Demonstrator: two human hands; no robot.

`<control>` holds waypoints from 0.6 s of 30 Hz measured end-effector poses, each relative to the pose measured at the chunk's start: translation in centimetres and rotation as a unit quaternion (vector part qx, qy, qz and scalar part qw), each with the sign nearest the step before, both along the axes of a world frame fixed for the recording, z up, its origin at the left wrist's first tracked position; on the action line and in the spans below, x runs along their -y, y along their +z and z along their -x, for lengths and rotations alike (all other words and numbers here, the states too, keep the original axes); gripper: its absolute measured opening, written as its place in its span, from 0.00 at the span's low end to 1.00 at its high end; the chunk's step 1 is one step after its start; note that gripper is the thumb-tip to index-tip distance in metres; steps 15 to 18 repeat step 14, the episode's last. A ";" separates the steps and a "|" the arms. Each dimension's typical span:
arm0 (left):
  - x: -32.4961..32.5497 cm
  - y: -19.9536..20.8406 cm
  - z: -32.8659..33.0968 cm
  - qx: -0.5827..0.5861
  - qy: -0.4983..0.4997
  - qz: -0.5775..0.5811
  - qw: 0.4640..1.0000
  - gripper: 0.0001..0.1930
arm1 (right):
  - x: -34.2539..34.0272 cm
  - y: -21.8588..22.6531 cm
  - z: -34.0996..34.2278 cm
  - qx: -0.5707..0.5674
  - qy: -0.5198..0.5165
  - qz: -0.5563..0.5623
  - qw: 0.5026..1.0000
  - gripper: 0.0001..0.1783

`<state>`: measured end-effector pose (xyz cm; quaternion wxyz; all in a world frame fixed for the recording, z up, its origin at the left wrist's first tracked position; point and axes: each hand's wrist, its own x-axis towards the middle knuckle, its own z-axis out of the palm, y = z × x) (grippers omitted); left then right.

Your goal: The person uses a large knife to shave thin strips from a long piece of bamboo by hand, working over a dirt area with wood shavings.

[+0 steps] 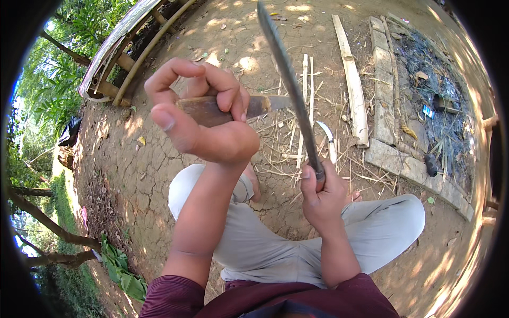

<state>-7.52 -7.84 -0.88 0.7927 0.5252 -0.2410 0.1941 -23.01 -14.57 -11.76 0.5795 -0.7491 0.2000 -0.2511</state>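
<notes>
My left hand (214, 140) is raised and curled, its fingers round the brown wooden handle of a knife (204, 110). The knife's short pale blade points right and reaches a long dark metal file (289, 74); I cannot tell if they touch, as the file hides the blade's tip. Low on the right, my right hand (326, 196) is closed on the file's near end, and the file slants up and away to the left. Beyond my right hand, a small knife with a curved blade (331, 142) lies on the ground among pale strips.
Several thin split strips (311, 90) lie on the cracked earth ahead. A long split bamboo piece (350, 79) lies right of them. Further right, stone blocks (383, 95) edge a bed of ash (432, 79). A bamboo-framed structure (124, 61) stands far left; green leaves (122, 267) lie near left.
</notes>
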 end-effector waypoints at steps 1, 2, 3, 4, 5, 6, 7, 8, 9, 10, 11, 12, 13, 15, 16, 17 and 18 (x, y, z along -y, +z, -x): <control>0.0 0.0 0.1 0.001 -0.012 0.005 1.000 0.34 | -0.2 -0.1 0.4 0.058 0.002 -0.030 0.998 0.11; 0.1 -0.1 0.2 0.002 -0.024 0.011 1.000 0.34 | -0.5 -0.1 0.8 0.116 0.003 -0.060 0.991 0.12; 0.1 -0.2 0.3 0.004 -0.036 0.017 0.999 0.34 | -1.1 -0.7 1.0 0.153 -0.005 -0.082 0.985 0.12; 0.3 -0.2 0.5 0.013 -0.045 0.009 0.999 0.34 | -1.5 -1.2 0.9 0.194 -0.007 -0.101 0.976 0.12; 0.4 -0.2 0.8 0.022 -0.054 0.002 0.998 0.34 | -1.6 -1.4 0.9 0.060 -0.023 -0.048 0.997 0.12; 0.6 -0.3 1.1 0.031 -0.063 -0.005 0.998 0.34 | -0.9 -1.7 0.3 -0.056 0.028 -0.041 0.997 0.12; 0.3 -0.2 0.9 0.031 -0.058 -0.011 0.998 0.34 | -0.3 -1.7 -0.7 -0.169 0.080 -0.035 0.982 0.12; -0.1 -0.2 0.7 0.031 -0.052 -0.016 0.998 0.34 | -0.4 -1.2 -0.5 -0.126 0.053 -0.016 0.991 0.12; -0.3 0.0 0.5 0.031 -0.046 -0.022 0.998 0.34 | -0.6 -0.3 0.1 -0.082 0.025 0.002 0.996 0.12; -0.2 -0.1 0.5 0.025 -0.038 -0.019 0.999 0.34 | -0.9 0.3 0.9 -0.044 -0.002 0.019 0.999 0.12; 0.2 0.1 0.5 0.019 -0.028 -0.016 0.999 0.34 | -1.2 0.5 1.4 0.013 -0.001 -0.018 1.000 0.12; 0.3 0.0 0.6 0.013 -0.018 -0.014 1.000 0.34 | -1.5 0.6 1.7 0.070 0.000 -0.056 0.996 0.12; 0.4 0.0 0.7 0.018 -0.031 -0.027 0.999 0.34 | -1.4 0.8 2.0 0.131 -0.001 -0.089 0.987 0.12; 0.2 -0.1 0.9 0.023 -0.043 -0.041 0.998 0.34 | -1.6 -1.2 1.8 0.156 -0.010 -0.082 0.984 0.16; 0.2 -0.1 0.9 0.023 -0.043 -0.041 0.998 0.34 | -1.6 -1.2 1.8 0.156 -0.010 -0.082 0.984 0.16; 0.2 -0.1 0.9 0.023 -0.043 -0.041 0.998 0.34 | -1.6 -1.2 1.8 0.156 -0.010 -0.082 0.984 0.16; 0.2 -0.1 0.9 0.023 -0.043 -0.041 0.998 0.34 | -1.6 -1.2 1.8 0.156 -0.010 -0.082 0.984 0.16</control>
